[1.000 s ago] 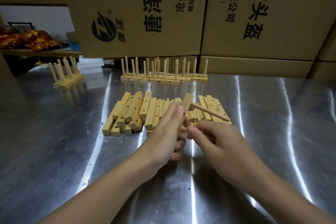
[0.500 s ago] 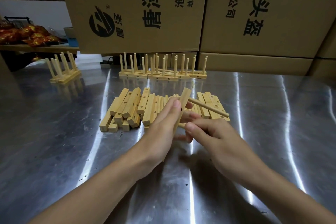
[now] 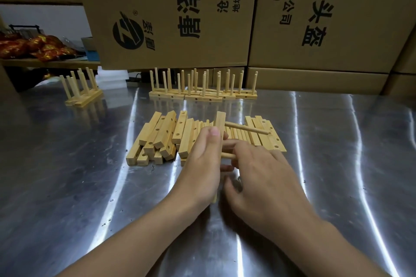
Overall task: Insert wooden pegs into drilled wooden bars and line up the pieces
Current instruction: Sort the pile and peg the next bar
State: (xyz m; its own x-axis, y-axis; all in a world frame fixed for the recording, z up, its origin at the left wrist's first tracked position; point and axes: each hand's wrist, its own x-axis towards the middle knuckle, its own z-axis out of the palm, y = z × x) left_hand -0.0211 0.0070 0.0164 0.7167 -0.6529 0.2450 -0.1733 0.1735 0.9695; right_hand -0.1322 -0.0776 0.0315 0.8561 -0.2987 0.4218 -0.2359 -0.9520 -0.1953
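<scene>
Most of the bar (image 3: 220,122) gripped in the left hand (image 3: 202,164) is covered by that hand — only its top and a sliver at the bottom are seen. One end of the lower peg (image 3: 227,155) is lost under the right hand (image 3: 261,177), whose lower fingers (image 3: 232,185) are blurred, so its hold cannot be made out. The middle of the pile of bars (image 3: 157,139) is hidden behind both hands. The cardboard boxes (image 3: 171,18) are cut off by the top edge, both forearms (image 3: 135,243) by the bottom.
</scene>
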